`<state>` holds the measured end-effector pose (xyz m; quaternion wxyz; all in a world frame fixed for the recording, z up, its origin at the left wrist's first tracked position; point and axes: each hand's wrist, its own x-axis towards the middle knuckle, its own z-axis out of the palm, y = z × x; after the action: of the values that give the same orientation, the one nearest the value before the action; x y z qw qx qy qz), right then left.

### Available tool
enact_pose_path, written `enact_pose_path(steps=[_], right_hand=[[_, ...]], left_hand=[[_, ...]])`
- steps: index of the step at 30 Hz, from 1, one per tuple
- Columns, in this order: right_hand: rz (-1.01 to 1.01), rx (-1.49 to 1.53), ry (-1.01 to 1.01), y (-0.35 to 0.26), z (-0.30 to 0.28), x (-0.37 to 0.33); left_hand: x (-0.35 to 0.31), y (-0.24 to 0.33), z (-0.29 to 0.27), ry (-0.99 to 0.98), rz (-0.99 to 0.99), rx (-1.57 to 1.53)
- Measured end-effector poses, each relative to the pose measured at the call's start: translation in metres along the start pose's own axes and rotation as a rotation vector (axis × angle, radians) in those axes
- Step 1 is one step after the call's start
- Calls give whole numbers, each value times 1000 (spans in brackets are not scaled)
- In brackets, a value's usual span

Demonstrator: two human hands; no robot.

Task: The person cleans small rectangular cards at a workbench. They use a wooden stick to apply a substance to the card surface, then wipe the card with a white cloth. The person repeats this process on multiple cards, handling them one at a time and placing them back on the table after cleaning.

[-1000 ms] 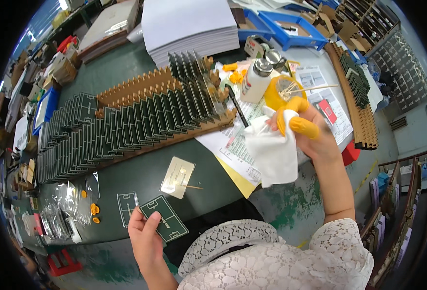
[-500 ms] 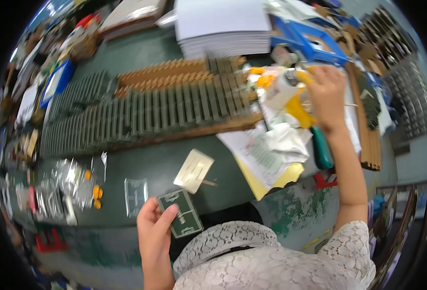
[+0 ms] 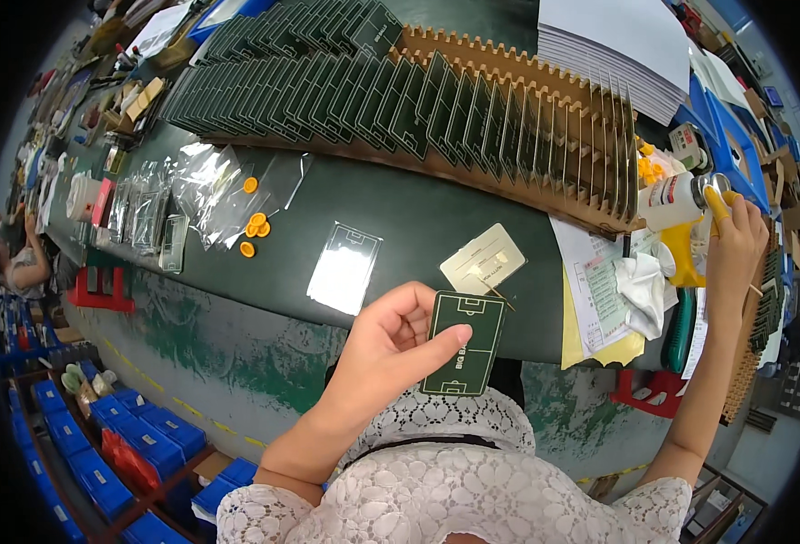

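My left hand [image 3: 404,349] pinches a dark green card [image 3: 468,343] with thin pale pitch-like lines, thumb on its face, just off the table's front edge. At the right, my right hand [image 3: 735,231] has yellow covers on its fingertips. Its fingers are bent together at the metal top of a white bottle [image 3: 672,201]; the exact grip is partly hidden. On the table before my left hand lie a cream card [image 3: 484,260], a thin stick [image 3: 498,292] beside it, and a clear-wrapped green card [image 3: 346,263] with strong glare.
Long brown slotted racks [image 3: 545,195] hold rows of upright green cards. Clear bags [image 3: 209,195] and orange-yellow discs [image 3: 256,224] lie at left. A crumpled white cloth [image 3: 640,295], papers [image 3: 590,281] and a green-handled tool [image 3: 679,331] are at right. A paper stack [image 3: 599,59] stands behind.
The view has swung, so the table sits differently in the picture. The green card stays in my left hand. My right hand stays at the bottle's top.
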<state>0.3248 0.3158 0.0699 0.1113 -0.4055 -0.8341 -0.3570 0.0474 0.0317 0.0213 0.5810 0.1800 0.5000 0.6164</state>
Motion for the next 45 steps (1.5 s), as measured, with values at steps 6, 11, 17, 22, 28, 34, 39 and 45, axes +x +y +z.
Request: enact_pose_path(steps=[6,11,17,22,28,34,39,45], right_hand=[[-55,323,175,-22,-46,-5],[-329,701,275,-66,-92,-19],[-630,752,464,-95,-101,-31],[-780,688,403,-94,-107,-41],[-842,638,404,-95,-113,-46],[-873,623,398,-103,-116,-45],[-759,684,386,-109,-109,-51],[-735,721,367,-110,-107,-51]], left_hand=[[-2,12,10,-80,-83,60],[3,27,20,-301,-273,105],[2,25,23,-417,-343,119],[0,28,26,-428,-324,172],[0,27,27,-446,-319,214],[-2,31,30,-429,-333,194],[-4,25,26,-396,-264,243],[-6,27,24,-337,-315,195]])
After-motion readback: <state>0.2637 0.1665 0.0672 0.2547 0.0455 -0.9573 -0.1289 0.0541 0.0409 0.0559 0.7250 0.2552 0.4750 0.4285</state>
